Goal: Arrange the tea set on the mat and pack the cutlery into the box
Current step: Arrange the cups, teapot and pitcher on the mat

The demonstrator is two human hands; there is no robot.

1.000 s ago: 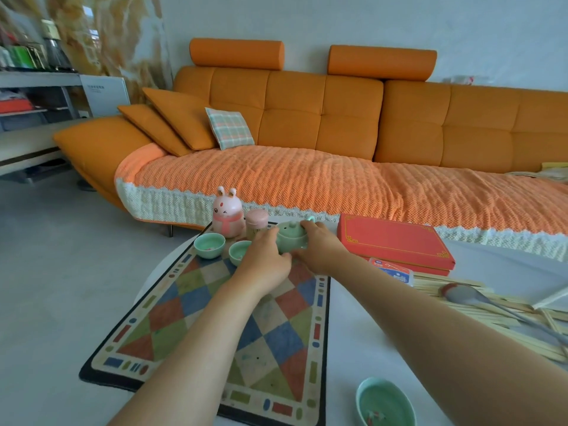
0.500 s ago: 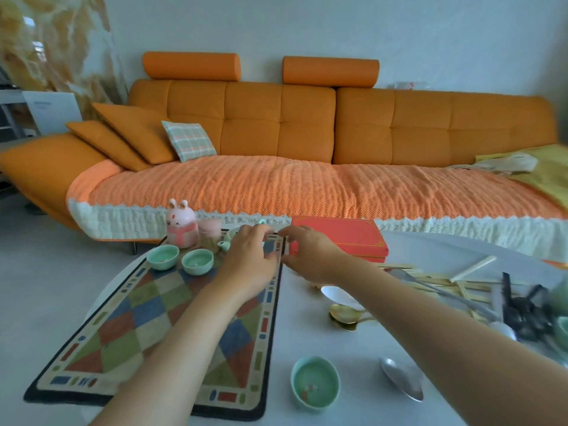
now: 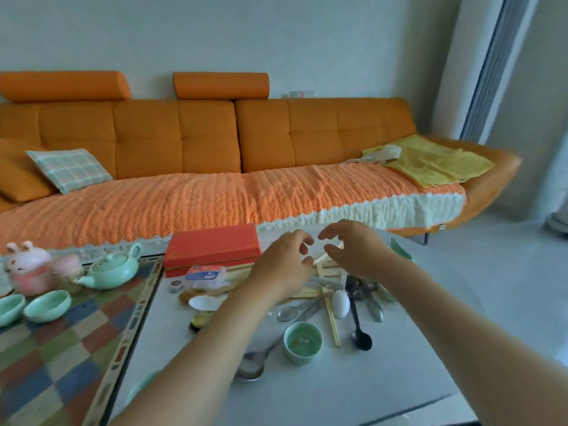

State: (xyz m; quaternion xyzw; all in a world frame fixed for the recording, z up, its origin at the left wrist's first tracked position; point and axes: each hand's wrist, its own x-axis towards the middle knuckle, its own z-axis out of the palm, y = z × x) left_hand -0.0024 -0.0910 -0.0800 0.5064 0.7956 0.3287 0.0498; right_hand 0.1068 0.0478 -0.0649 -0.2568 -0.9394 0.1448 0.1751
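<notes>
No wording can be read anywhere. Left of centre in the frame, a small blue, red and white packet (image 3: 204, 273) on the worktop (image 3: 338, 392) carries print too blurred to make out. The red box (image 3: 212, 243) just behind it shows only thin gold edging, with no legible letters.

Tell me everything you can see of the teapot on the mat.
The teapot is pale mint green and glossy, like glazed ceramic, squat and round. Its lid is on, with a small knob. A curved handle rises at its far right; the short spout points left and toward the camera. It stands upright on the checked mat near its far right corner, beside a pink rabbit figure. The left hand and right hand are clear of it.
</notes>
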